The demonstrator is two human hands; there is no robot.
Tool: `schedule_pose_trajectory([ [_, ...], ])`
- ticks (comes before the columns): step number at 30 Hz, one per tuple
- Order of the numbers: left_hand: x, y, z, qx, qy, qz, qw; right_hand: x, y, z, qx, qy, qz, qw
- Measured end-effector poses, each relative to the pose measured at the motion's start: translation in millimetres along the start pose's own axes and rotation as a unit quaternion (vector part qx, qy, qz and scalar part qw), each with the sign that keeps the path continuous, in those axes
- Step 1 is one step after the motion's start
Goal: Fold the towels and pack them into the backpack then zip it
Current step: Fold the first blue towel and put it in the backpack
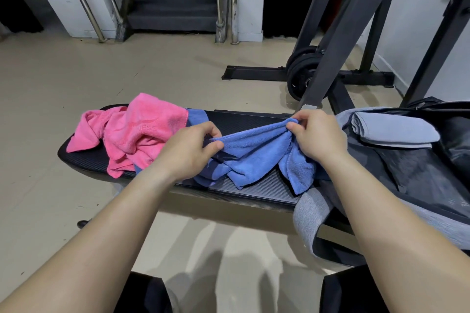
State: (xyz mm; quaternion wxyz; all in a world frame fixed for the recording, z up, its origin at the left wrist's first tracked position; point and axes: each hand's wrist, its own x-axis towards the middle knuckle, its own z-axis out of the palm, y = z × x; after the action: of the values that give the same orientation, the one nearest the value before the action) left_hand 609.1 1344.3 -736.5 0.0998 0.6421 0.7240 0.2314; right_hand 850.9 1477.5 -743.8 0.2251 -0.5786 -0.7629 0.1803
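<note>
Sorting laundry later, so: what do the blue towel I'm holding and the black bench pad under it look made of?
Crumpled blue towel: probably microfibre terry, matte, with short fuzzy pile. Black bench pad: likely vinyl or faux leather, slight sheen, embossed in a fine carbon-fibre-style weave.

- The left end of the table [244, 121] is covered by a crumpled pink towel [137, 132].
- The middle is taken by a bunched blue towel [254, 152], which is held up and hangs down to the front edge.
- A bare strip of table is seen behind the blue towel, between the pink towel and the backpack [412, 173].
- The right end is blocked by the open backpack; its far part is filled by a folded grey towel [391, 127], while the dark mesh inside nearer the person is uncovered.
- Behind the right end, passage is narrowed by the slanted bars of a rack [348, 33] and by weight plates [300, 68].
- Open floor [89, 71] is seen behind the left end.
</note>
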Motion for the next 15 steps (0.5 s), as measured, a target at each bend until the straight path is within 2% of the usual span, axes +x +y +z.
schedule_pose_trajectory([
  [2,-1.3,2.5,-1.7,-0.038,0.019,0.0,0.999,-0.3,-3.5,0.8,0.022,0.0,0.005,1.0],
  [4,-1.4,9.4,-3.2,-0.076,0.055,0.014,0.995,-1.1,-9.0,0.9,0.096,-0.018,-0.012,0.995],
  [8,-0.3,30.4,7.5,-0.116,0.076,0.032,0.99,-12.9,-31.2,-5.1,0.279,-0.121,-0.07,0.95],
  [11,0.1,45.2,17.3,-0.109,0.056,0.017,0.992,-22.0,-40.8,-10.4,0.299,-0.173,-0.115,0.931],
  [15,5.3,49.4,22.8,-0.085,0.045,0.011,0.995,-28.4,-39.6,-15.0,0.273,-0.172,-0.124,0.938],
])
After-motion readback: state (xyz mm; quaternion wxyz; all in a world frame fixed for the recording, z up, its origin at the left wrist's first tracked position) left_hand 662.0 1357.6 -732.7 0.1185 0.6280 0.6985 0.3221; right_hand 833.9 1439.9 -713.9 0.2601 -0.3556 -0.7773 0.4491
